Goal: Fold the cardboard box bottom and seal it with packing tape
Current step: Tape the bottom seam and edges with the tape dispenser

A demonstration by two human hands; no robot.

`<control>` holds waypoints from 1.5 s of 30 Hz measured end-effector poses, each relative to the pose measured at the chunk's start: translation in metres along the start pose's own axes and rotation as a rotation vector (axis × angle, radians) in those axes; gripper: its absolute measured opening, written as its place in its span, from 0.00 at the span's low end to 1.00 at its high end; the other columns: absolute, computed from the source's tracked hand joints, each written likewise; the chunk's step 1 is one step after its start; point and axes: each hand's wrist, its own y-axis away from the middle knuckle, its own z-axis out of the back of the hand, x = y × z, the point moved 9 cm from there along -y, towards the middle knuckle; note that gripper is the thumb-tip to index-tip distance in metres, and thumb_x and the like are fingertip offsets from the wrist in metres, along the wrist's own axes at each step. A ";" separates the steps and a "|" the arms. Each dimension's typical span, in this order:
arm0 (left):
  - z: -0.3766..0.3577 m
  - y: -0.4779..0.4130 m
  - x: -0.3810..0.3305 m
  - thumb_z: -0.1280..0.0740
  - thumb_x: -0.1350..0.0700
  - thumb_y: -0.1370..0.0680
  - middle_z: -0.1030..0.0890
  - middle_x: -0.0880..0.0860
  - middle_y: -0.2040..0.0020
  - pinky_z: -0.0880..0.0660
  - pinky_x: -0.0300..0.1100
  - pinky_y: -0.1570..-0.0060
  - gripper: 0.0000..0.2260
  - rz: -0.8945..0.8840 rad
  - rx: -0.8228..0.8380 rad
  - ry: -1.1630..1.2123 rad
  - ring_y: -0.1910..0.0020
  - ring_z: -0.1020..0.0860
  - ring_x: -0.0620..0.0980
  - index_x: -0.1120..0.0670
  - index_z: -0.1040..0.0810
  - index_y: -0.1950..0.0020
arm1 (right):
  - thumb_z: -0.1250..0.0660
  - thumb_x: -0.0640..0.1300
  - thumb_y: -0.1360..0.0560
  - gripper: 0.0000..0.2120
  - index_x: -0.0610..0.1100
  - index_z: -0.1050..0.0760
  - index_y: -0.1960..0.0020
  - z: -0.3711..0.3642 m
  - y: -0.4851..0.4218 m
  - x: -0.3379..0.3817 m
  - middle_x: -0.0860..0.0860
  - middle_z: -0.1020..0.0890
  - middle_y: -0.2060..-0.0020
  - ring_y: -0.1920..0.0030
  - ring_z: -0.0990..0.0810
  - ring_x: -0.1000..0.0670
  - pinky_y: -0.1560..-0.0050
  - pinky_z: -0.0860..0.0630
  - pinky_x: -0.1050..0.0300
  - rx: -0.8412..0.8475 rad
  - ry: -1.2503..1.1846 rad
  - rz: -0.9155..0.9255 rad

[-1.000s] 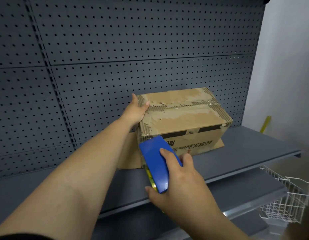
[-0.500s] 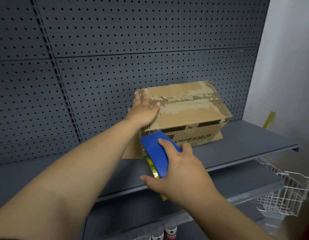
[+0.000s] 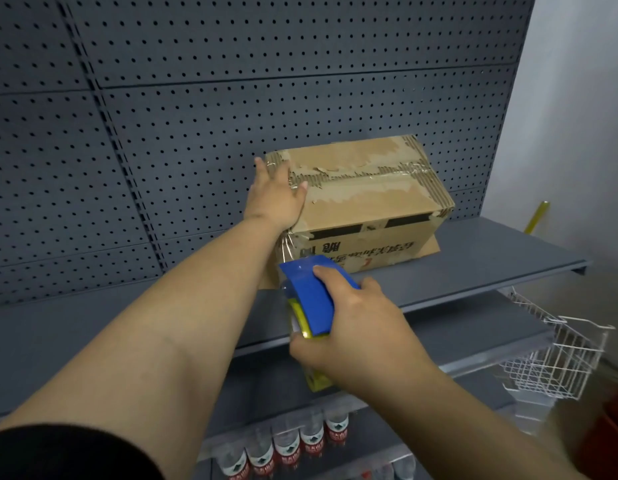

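A worn brown cardboard box [image 3: 369, 202] stands upside down on the grey shelf [image 3: 473, 268], its folded bottom flaps facing up with torn paper and old tape along the seam. My left hand [image 3: 274, 199] lies flat on the box's upper left corner, fingers spread. My right hand [image 3: 352, 327] grips a blue tape dispenser [image 3: 311, 299] with a yellow core, held just in front of the box's lower left corner. A strip of clear tape [image 3: 287, 247] runs from the dispenser up the box's near left edge.
A grey pegboard wall [image 3: 231, 98] backs the shelf. A white wire basket [image 3: 560, 355] hangs at the right, below the shelf. Water bottles with red labels [image 3: 311, 441] stand on a lower shelf. A yellow stick [image 3: 536, 216] leans at the far right.
My left hand has slid from the box's left edge onto its top and flattened. My right hand has pulled the dispenser back from the box, drawing out tape.
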 end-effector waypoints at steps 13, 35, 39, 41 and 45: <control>-0.007 0.028 0.003 0.50 0.48 0.19 0.50 0.52 0.22 0.57 0.46 0.27 0.24 -0.215 0.098 -0.070 0.23 0.55 0.50 0.52 0.46 0.23 | 0.38 0.56 0.30 0.28 0.51 0.37 0.32 0.002 -0.040 0.014 0.45 0.29 0.53 0.58 0.31 0.44 0.53 0.29 0.55 -0.031 0.221 0.039; -0.012 0.030 0.001 0.52 0.46 0.19 0.52 0.54 0.22 0.58 0.46 0.26 0.25 -0.224 0.115 -0.170 0.23 0.56 0.50 0.52 0.49 0.23 | 0.38 0.56 0.31 0.22 0.46 0.31 0.40 -0.002 -0.050 0.018 0.43 0.25 0.51 0.55 0.30 0.44 0.59 0.35 0.56 -0.033 0.343 0.078; -0.007 0.030 0.006 0.54 0.45 0.19 0.53 0.54 0.22 0.59 0.45 0.27 0.25 -0.233 0.112 -0.193 0.23 0.56 0.50 0.52 0.50 0.23 | 0.37 0.58 0.31 0.22 0.44 0.26 0.45 -0.036 -0.042 -0.007 0.44 0.23 0.52 0.47 0.25 0.43 0.55 0.29 0.56 0.201 0.323 -0.004; -0.006 0.031 0.007 0.55 0.43 0.19 0.54 0.54 0.22 0.59 0.45 0.27 0.26 -0.248 0.103 -0.200 0.23 0.57 0.51 0.51 0.51 0.23 | 0.38 0.57 0.29 0.24 0.50 0.30 0.36 -0.028 -0.031 -0.034 0.43 0.25 0.47 0.46 0.26 0.42 0.51 0.28 0.54 0.134 0.351 -0.074; -0.008 0.039 0.005 0.52 0.40 0.21 0.57 0.57 0.22 0.57 0.49 0.25 0.27 -0.302 0.087 -0.117 0.24 0.59 0.53 0.49 0.49 0.23 | 0.37 0.61 0.31 0.28 0.60 0.34 0.32 0.018 -0.026 -0.058 0.45 0.23 0.47 0.47 0.24 0.45 0.49 0.28 0.56 -0.127 0.176 -0.108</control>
